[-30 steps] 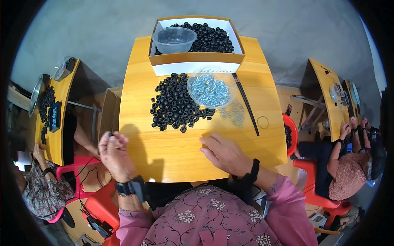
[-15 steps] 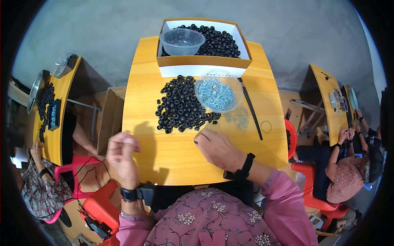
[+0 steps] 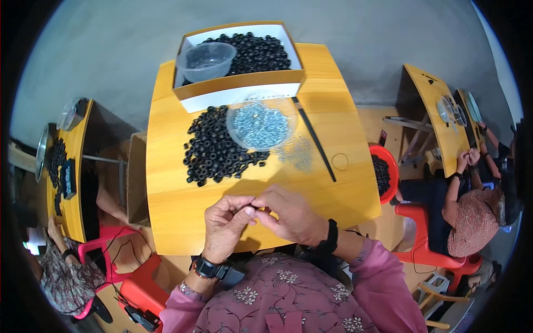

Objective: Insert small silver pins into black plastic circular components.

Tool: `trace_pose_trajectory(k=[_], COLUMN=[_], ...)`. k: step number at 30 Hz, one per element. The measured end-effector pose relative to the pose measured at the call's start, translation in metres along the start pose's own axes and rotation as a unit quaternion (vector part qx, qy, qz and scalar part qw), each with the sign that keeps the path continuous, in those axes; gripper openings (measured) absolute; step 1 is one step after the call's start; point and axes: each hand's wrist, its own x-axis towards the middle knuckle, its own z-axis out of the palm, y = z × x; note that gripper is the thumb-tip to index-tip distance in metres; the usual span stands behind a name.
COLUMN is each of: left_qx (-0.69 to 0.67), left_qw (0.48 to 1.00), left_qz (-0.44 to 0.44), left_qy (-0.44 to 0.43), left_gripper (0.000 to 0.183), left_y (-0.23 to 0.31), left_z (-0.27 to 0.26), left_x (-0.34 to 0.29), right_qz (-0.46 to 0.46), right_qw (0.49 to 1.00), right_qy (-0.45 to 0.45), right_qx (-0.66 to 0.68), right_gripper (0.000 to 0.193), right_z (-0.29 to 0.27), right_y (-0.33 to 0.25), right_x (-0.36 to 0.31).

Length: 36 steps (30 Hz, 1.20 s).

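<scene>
Over the near part of the wooden table (image 3: 183, 222), my left hand (image 3: 225, 222) and my right hand (image 3: 291, 213) meet fingertip to fingertip. Both are closed in a pinch around a small dark piece that looks like a black bead (image 3: 254, 208); fingers mostly hide it. Ahead of them lies a pile of loose black beads (image 3: 214, 147). Against its right side stands a clear round tub (image 3: 232, 136) holding small light-blue beads (image 3: 260, 125). Pale little pieces (image 3: 297, 152) are scattered beside the tub.
At the table's far end sits a brown-and-white box (image 3: 239, 89) with black beads and a clear bowl (image 3: 205, 61). A black stick (image 3: 316, 141) and a thin ring (image 3: 340, 161) lie to the right. A red basin (image 3: 393, 161) stands beside the table. Other people sit at both sides.
My hands, apart before, have come together near the table's front edge: the left moved right, the right moved slightly nearer. The view has shifted, so the table sits farther left.
</scene>
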Motion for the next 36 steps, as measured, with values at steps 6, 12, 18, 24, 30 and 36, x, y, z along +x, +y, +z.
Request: trace_pose_trajectory(k=[6, 12, 18, 24, 30, 36], left_qx=[0.008, 0.087, 0.231, 0.177, 0.054, 0.071], left_qw=[0.998, 0.994, 0.968, 0.972, 0.988, 0.99], left_qz=[-0.063, -0.012, 0.076, 0.138, 0.073, 0.07], left_qy=[-0.028, -0.065, -0.066, 0.065, 0.129, 0.095], left_gripper=[0.021, 0.029, 0.023, 0.017, 0.016, 0.017], left_y=[0.001, -0.015, -0.015, -0.019, -0.013, -0.015], left_z=[0.005, 0.016, 0.015, 0.007, -0.001, -0.008], left_x=[-0.002, -0.004, 0.001, 0.007, 0.007, 0.007], right_qz=[0.035, 0.177, 0.334, 0.176, 0.081, 0.189], right_qw=[0.999, 0.969, 0.893, 0.979, 0.989, 0.969], right_qy=[-0.032, -0.029, -0.054, -0.005, 0.049, 0.123], right_qx=[0.026, 0.169, 0.298, 0.105, -0.116, -0.098], right_gripper=[0.017, 0.008, 0.016, 0.013, 0.016, 0.015], right_z=[-0.005, -0.012, -0.021, -0.028, -0.051, -0.089], right_y=[0.018, 0.026, 0.017, 0.038, 0.043, 0.039], right_x=[-0.024, -0.036, -0.029, -0.024, 0.005, -0.012])
